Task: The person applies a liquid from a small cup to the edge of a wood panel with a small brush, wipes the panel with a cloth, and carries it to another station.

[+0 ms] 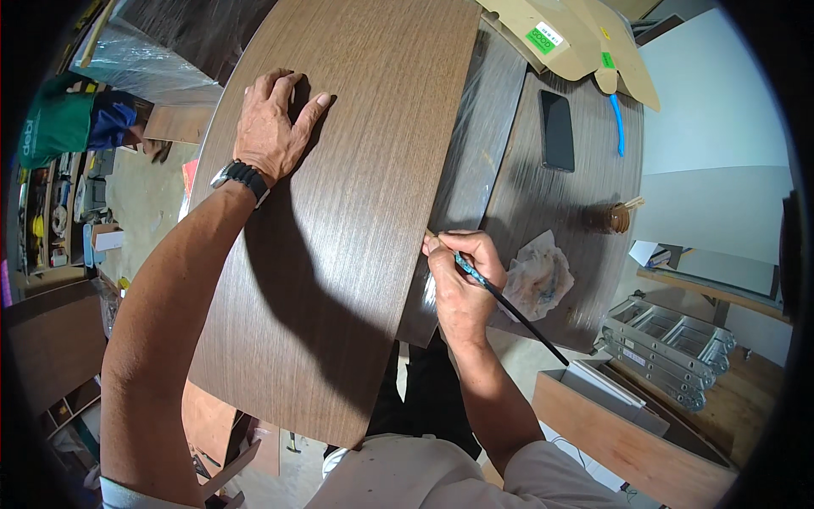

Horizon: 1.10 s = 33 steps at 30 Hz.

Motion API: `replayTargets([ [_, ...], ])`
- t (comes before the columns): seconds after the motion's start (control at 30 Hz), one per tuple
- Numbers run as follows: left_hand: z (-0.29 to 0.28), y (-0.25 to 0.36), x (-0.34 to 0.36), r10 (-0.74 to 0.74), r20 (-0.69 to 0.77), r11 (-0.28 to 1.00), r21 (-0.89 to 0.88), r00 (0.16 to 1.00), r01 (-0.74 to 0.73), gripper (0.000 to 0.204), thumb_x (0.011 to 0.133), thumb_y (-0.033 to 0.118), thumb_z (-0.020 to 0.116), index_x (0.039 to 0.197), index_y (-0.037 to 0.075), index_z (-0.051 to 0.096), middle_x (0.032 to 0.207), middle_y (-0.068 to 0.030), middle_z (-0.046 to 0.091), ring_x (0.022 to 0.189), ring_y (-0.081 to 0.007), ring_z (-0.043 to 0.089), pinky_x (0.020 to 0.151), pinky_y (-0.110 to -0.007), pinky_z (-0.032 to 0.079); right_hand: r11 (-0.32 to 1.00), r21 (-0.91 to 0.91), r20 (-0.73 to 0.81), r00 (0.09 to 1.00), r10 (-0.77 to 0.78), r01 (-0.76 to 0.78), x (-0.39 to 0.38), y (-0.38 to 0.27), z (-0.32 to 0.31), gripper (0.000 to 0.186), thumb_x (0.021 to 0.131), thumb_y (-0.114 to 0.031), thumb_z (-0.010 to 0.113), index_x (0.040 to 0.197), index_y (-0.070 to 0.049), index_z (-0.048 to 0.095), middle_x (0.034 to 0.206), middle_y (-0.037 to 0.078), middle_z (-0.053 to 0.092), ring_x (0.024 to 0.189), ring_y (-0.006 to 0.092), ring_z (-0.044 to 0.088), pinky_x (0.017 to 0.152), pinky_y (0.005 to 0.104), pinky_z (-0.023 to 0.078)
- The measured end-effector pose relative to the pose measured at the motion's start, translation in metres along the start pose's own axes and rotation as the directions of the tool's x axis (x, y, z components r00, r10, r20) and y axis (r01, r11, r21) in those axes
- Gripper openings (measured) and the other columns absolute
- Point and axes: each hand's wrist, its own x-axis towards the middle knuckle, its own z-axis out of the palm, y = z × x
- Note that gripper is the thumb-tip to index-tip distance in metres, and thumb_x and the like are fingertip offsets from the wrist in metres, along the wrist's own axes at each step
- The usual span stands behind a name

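A large brown wood-grain panel (365, 153) with a rounded corner lies in front of me. My left hand (270, 127) rests on its upper left part, palm down and fingers spread. At the panel's right edge, my right hand (462, 288) grips a thin artist's paintbrush (530, 327) with a dark handle and a blue-green patterned section. The brush tip points at the edge; whether it touches cannot be seen clearly. Just right of that hand lies a crumpled, stained white wipe (538, 276).
Right of the panel, a plastic-wrapped surface holds a black phone (557, 131), a brown jar (606, 219) with sticks and a blue strip-like tool (617, 127). Cardboard (560, 25) lies beyond. A folded ladder (666, 339) is at lower right. Another person in green (59, 127) is at far left.
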Motion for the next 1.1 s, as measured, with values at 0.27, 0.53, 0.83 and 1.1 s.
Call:
replayTargets([
  [0.27,0.000,-0.001,-0.002,0.005,0.001,1.000,-0.011,1.000,-0.005,0.066,0.100,0.059,0.058,0.138,0.004,0.061,0.145,-0.0169,0.054,0.137,-0.0352,0.051,0.116,-0.043,0.043,1.000,-0.012,0.019,1.000,-0.011,0.011,-0.007,-0.006,-0.001,0.014,0.084,0.010,0.072,0.093,0.002,0.065,0.084,0.007,0.070,0.067,0.0063,0.058,0.060,0.0234,0.048],
  [0.53,-0.007,0.006,-0.001,-0.032,0.036,0.999,-0.032,0.999,0.033,0.065,0.101,0.058,0.058,0.138,0.004,0.061,0.145,-0.0159,0.054,0.136,-0.0346,0.051,0.116,-0.042,0.043,0.993,0.108,-0.027,0.999,-0.043,0.046,0.052,-0.010,0.003,0.011,0.089,0.010,0.069,0.096,0.003,0.064,0.091,0.012,0.071,0.080,0.0159,0.072,0.075,0.0274,0.059],
  [0.83,-0.007,0.006,-0.002,-0.014,0.007,0.999,-0.051,1.000,0.015,0.063,0.100,0.054,0.062,0.137,0.003,0.061,0.144,-0.0163,0.054,0.135,-0.0357,0.051,0.114,-0.044,0.044,0.973,0.223,-0.036,0.997,0.066,-0.056,0.120,0.001,0.020,0.005,0.093,0.006,0.066,0.098,0.006,0.064,0.093,0.020,0.074,0.085,0.0219,0.076,0.080,0.0306,0.062],
  [1.1,-0.005,0.003,-0.001,-0.005,-0.001,0.999,-0.039,1.000,0.005,0.063,0.099,0.054,0.063,0.137,0.003,0.061,0.144,-0.0161,0.054,0.135,-0.0354,0.052,0.113,-0.044,0.045,0.969,0.239,-0.033,0.997,0.074,-0.064,0.132,0.003,0.027,0.006,0.092,0.006,0.067,0.097,0.006,0.064,0.093,0.019,0.075,0.082,0.0196,0.074,0.077,0.0293,0.061],
])
